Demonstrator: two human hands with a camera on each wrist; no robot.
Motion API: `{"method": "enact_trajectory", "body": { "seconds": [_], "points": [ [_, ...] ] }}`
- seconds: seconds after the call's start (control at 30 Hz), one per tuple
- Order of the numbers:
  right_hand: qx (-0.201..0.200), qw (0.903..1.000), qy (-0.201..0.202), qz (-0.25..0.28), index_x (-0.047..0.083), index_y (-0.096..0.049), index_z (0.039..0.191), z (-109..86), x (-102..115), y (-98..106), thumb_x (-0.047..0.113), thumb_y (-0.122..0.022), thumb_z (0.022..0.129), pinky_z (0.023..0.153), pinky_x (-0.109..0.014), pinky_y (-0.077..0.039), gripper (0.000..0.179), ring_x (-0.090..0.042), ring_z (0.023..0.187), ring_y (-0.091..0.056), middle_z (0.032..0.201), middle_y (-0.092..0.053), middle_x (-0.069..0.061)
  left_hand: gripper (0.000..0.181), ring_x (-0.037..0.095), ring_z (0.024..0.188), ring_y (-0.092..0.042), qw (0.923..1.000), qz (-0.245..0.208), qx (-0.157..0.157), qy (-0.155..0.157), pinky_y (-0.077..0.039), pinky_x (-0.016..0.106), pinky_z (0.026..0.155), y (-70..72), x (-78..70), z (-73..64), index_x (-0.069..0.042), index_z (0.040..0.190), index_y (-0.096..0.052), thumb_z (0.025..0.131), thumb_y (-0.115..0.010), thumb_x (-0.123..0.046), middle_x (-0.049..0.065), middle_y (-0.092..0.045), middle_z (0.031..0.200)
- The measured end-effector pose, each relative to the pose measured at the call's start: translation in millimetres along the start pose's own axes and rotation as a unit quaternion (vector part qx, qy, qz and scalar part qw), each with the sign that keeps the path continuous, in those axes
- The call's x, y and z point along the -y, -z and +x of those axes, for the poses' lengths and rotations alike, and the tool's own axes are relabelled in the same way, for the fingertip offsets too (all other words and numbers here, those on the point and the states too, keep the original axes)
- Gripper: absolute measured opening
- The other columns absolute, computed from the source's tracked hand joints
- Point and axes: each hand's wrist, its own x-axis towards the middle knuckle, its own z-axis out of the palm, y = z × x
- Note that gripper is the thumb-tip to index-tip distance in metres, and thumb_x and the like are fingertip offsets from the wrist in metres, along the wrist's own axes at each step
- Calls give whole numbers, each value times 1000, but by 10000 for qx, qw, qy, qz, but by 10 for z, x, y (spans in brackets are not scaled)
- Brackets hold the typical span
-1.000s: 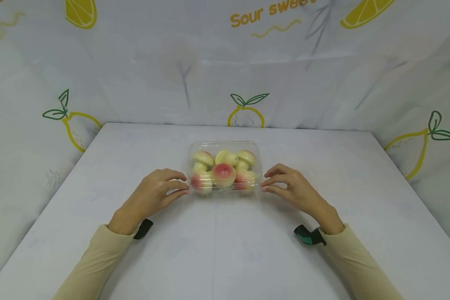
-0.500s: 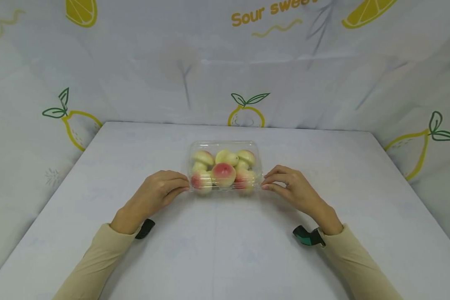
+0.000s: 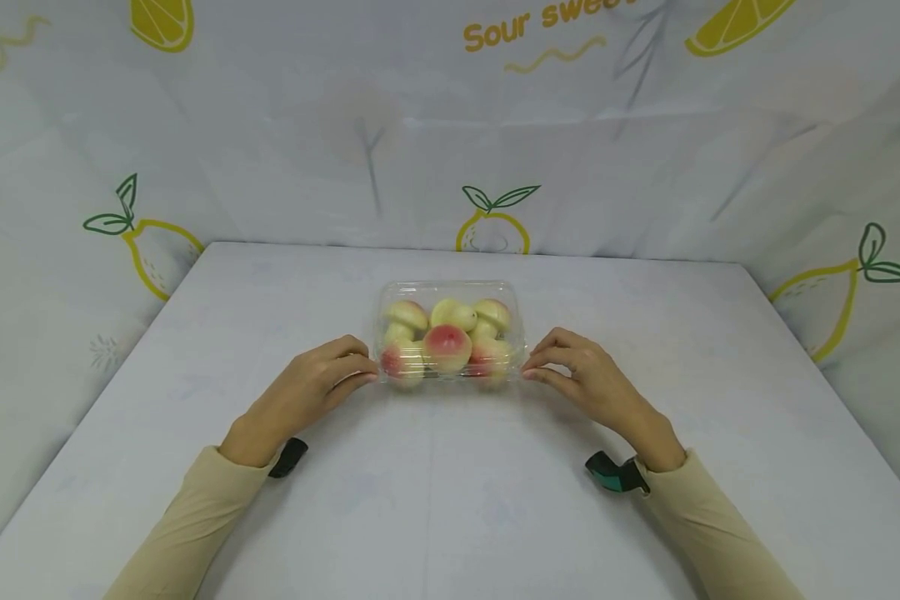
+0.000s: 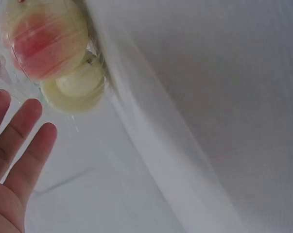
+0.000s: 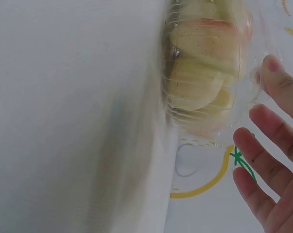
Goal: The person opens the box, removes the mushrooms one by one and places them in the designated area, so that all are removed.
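A clear plastic clamshell box (image 3: pixel 450 287) sits on the white table with its lid down. Inside lie several yellow and red, mushroom-shaped pieces (image 3: pixel 447 348). At the box's front left corner, my left hand (image 3: pixel 318 373) has its thumb and fingertips right at the rim. My right hand (image 3: pixel 585 373) is at the front right corner in much the same way. In the right wrist view the thumb (image 5: pixel 272 68) overlaps a clear edge of the box, with the other fingers spread and lightly bent. Left fingers (image 4: pixel 34 150) show straight in the left wrist view, beside the plastic.
White cloth covers the table (image 3: pixel 435 500), with a faint crease running down its middle. A white curtain (image 3: pixel 270 125) printed with lemons stands behind and at both sides. Dark wrist mounts (image 3: pixel 615 471) sit below each hand.
The left hand's fingers have drawn closer together at the box's corner, shifting slightly. The right hand and the box hold almost still.
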Motion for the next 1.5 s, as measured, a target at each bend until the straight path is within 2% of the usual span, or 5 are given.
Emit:
{"method": "enact_trajectory", "body": {
  "seconds": [0.23,0.53,0.87,1.17,1.5],
  "points": [
    [-120,9998,173,-43,13,-77,88,-4,-17,-16,0,-86,67,64,-32,-52,26,-15,83,-64,92,-66,0,26,15,78,-66,9993,361,-133,-7,-56,29,66,-5,31,-22,-13,96,-73,73,-85,-7,4,-65,96],
    [-369,9990,233,-81,11,-78,87,-7,-45,-34,-1,-86,68,72,-13,-49,24,-21,84,-70,94,-73,-8,25,24,83,-71,9983,458,-351,20,-59,35,70,-31,56,-35,-13,92,-79,69,-87,-7,10,-73,97],
    [-473,9988,-37,79,11,-79,85,1,-45,-65,0,-87,66,80,-6,-46,24,-22,87,-70,93,-73,-5,21,24,90,-73,9988,228,-244,347,-60,36,74,-33,38,-37,-13,91,-79,71,-86,-7,11,-74,99],
    [-626,9978,16,195,10,-79,85,-12,-72,-73,0,-88,65,81,-5,-46,24,-21,84,-71,90,-75,-4,21,24,91,-73,9988,67,-191,449,-60,38,76,-34,37,-25,-14,90,-79,72,-86,-7,11,-75,99],
    [-490,9969,46,611,10,-78,87,-16,-97,-82,-4,-86,67,88,-4,-45,25,-25,88,-71,94,-75,-11,20,31,99,-71,9938,-483,33,1005,-60,42,76,-28,-9,-9,-9,94,-77,76,-82,-1,18,-72,108]
  ]
}}
